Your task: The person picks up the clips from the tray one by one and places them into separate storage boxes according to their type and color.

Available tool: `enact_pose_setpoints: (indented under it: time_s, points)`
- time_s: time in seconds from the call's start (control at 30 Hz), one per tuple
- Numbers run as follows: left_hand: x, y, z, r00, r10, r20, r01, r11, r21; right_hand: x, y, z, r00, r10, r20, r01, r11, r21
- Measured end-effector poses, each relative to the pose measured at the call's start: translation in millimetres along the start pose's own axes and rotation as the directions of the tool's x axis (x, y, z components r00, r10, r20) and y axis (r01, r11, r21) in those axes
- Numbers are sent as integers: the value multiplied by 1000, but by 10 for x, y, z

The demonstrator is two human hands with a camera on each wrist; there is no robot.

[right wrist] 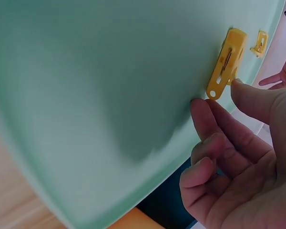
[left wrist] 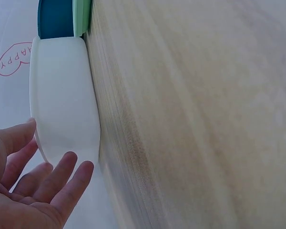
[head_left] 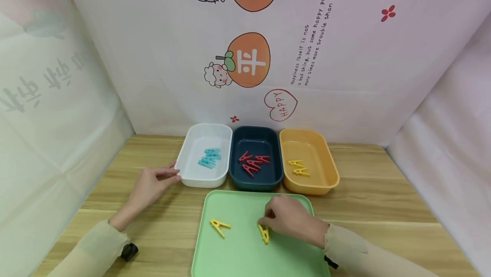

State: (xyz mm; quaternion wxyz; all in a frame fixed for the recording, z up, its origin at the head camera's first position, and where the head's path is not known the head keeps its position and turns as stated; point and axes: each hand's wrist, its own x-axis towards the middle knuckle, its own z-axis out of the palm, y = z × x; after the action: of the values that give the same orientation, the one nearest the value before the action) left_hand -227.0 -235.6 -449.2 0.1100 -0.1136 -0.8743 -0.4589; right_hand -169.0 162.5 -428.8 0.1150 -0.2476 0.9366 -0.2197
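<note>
My left hand (head_left: 151,185) rests its fingertips against the near left corner of the white bin (head_left: 203,183), fingers fairly straight. Light-blue clothespins (head_left: 210,157) lie inside that bin. Over the green tray (head_left: 230,264), my right hand (head_left: 289,217) pinches one end of a yellow clothespin (head_left: 264,233) between thumb and fingertips. The right wrist view shows this clothespin (right wrist: 226,62) on the tray surface, its lower end at the thumb and fingers. Another yellow clothespin (head_left: 220,227) lies farther left on the tray.
A dark blue bin (head_left: 256,185) with several red clothespins (head_left: 253,164) stands between the white bin and a yellow bin (head_left: 331,174). The yellow bin holds two yellow clothespins (head_left: 300,171). Behind the bins rises a printed white cloth (head_left: 161,76).
</note>
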Motion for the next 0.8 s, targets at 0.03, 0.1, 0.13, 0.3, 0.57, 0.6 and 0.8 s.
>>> enact_pose_setpoints:
  time_s: [0.03, 0.1, 0.13, 0.3, 0.57, 0.6, 0.8]
  points:
    - [-1, 1, -1, 1000, 0, -1, 0, 1000, 0, -18, 8, -7, 1000, 0, 5, 0, 1000, 8]
    - [0, 3, -3, 1000, 0, -2, 0, 1000, 1, -52, 19, -23, 1000, -10, 21, 9, 1000, 28]
    - [0, 4, -5, 1000, 1, -2, -1, 1000, 3, -70, 24, -33, 1000, -13, 27, 12, 999, 34]
    - [-5, 7, -15, 1000, -7, 7, 7, 1000, 14, -95, 25, -69, 1000, -29, 3, 29, 999, 20]
    - [-6, 4, -21, 1000, -10, 8, 10, 1000, 17, -44, 2, -36, 995, -88, 38, 90, 994, -60]
    - [-5, 3, -20, 1000, -10, 8, 10, 1000, 17, -40, 1, -32, 995, -92, 43, 94, 994, -55]
    - [-4, -4, -13, 1000, -7, 9, 7, 1000, 17, -52, 48, -32, 993, -97, 63, 98, 995, -14]
